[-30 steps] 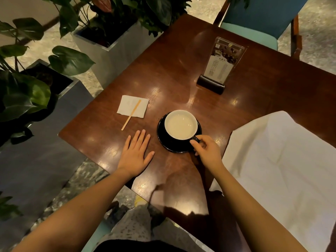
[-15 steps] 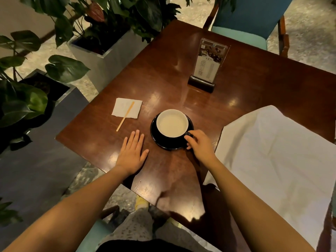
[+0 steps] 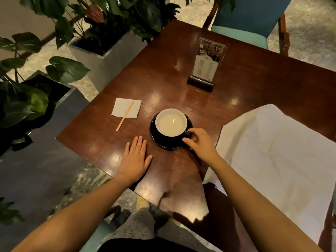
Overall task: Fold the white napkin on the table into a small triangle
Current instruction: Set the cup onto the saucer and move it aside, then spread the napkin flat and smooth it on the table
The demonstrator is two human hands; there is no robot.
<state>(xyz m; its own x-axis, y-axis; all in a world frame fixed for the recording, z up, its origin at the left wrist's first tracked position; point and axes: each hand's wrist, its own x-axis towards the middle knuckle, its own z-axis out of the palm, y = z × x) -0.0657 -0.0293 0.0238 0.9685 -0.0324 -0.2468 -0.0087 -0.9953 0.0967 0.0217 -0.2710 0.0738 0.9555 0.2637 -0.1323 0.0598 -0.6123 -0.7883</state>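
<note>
White napkin (image 3: 283, 155) lies spread out on the table (image 3: 163, 70) right of the cup (image 3: 171, 122), right hand (image 3: 201, 144) fingers curled on the cup's handle, left hand (image 3: 135, 160) flat on the table left of the cup, fingers straight, close together.

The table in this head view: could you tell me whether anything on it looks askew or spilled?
Nothing is spilled from the full cup. The large white cloth napkin lies creased and hangs over the near right edge of the table, and the wooden stirrer lies slantwise, half off the small paper napkin.
</note>
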